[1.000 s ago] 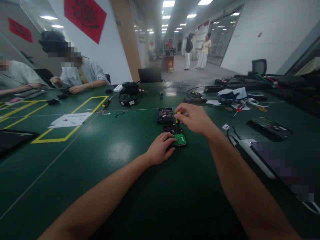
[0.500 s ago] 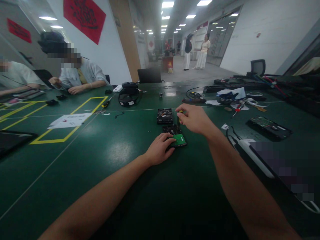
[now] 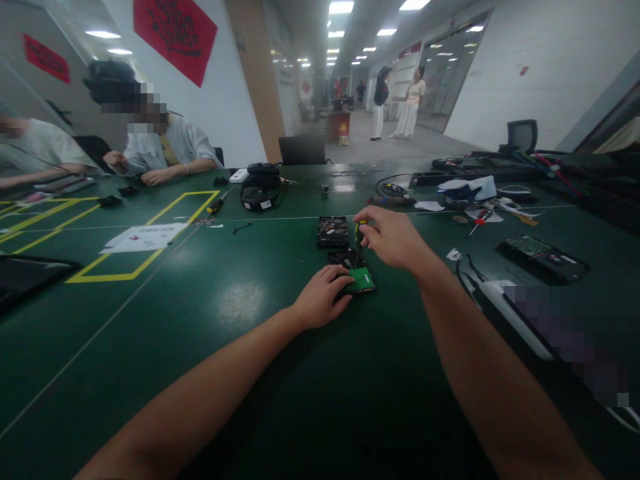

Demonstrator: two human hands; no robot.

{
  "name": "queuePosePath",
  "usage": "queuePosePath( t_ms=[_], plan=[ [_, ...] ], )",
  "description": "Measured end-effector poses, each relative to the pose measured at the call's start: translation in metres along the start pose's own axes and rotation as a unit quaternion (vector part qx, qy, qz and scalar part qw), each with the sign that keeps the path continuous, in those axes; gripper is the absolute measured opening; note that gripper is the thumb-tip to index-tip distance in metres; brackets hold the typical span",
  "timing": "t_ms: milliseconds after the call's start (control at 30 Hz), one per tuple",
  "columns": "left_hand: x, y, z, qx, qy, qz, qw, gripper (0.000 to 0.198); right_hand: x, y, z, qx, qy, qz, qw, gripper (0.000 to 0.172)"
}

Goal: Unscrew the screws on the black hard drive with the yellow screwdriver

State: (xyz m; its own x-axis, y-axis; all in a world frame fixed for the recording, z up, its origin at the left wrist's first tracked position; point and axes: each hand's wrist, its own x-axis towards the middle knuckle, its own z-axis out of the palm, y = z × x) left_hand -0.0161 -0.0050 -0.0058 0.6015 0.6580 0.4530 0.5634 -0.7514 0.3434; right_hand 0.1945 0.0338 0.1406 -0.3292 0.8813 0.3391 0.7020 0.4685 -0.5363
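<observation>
My right hand (image 3: 387,235) grips a small screwdriver (image 3: 360,233) with a yellow and black handle, held upright. Its shaft points down at a hard drive (image 3: 363,280) lying on the table, with a green circuit board on its upper side. Whether the tip touches the drive is too small to tell. My left hand (image 3: 323,297) holds this drive from the left, fingers over the top and thumb along the near edge, hiding part of it. Just beyond lies a second hard drive (image 3: 333,231), dark and flat.
A third drive (image 3: 545,257) and a tablet-like device (image 3: 560,340) with cables lie at right. Another screwdriver (image 3: 481,222), red-handled, rests beside papers. At left are a paper sheet (image 3: 145,238) and a yellow-handled screwdriver (image 3: 217,202). Two people sit at the far left.
The whole view has shifted slightly. More of the screwdriver's handle shows beneath my right fingers. My left hand stays in place on the hard drive.
</observation>
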Motion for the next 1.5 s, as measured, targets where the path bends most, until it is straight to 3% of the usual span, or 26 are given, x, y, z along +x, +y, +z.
queuePosePath(
  t_ms=[300, 500, 733, 900, 1267, 1500],
  plan=[
    [-0.0008, -0.0018, 0.0019, 0.007, 0.0, 0.001, 1.0, 0.044, -0.0002, -0.002, -0.0026, 0.008, -0.006, -0.034, 0.999, 0.022],
    [-0.0007, -0.0002, 0.0001, 0.002, -0.002, 0.001, 1.0, 0.043, -0.0001, -0.0018, -0.0032, 0.008, 0.005, 0.015, 1.0, 0.023],
    [-0.0002, 0.0, -0.0007, 0.0, 0.004, 0.005, 1.0, 0.042, 0.0012, -0.0003, -0.0023, -0.033, 0.019, -0.015, 0.999, 0.02],
    [0.0, 0.0008, -0.0006, 0.001, 0.007, 0.007, 1.0, 0.042, -0.0013, -0.0033, -0.0046, -0.005, -0.009, -0.029, 1.0, 0.022],
    [-0.0001, 0.0014, -0.0009, -0.004, 0.004, -0.001, 1.0, 0.043, 0.0, -0.0016, -0.0015, -0.015, 0.012, 0.009, 1.0, 0.023],
    [-0.0003, 0.0013, -0.0011, -0.005, 0.004, 0.0, 1.0, 0.042, -0.0013, -0.0028, -0.0049, -0.011, -0.006, -0.038, 0.999, 0.025]
  ],
)
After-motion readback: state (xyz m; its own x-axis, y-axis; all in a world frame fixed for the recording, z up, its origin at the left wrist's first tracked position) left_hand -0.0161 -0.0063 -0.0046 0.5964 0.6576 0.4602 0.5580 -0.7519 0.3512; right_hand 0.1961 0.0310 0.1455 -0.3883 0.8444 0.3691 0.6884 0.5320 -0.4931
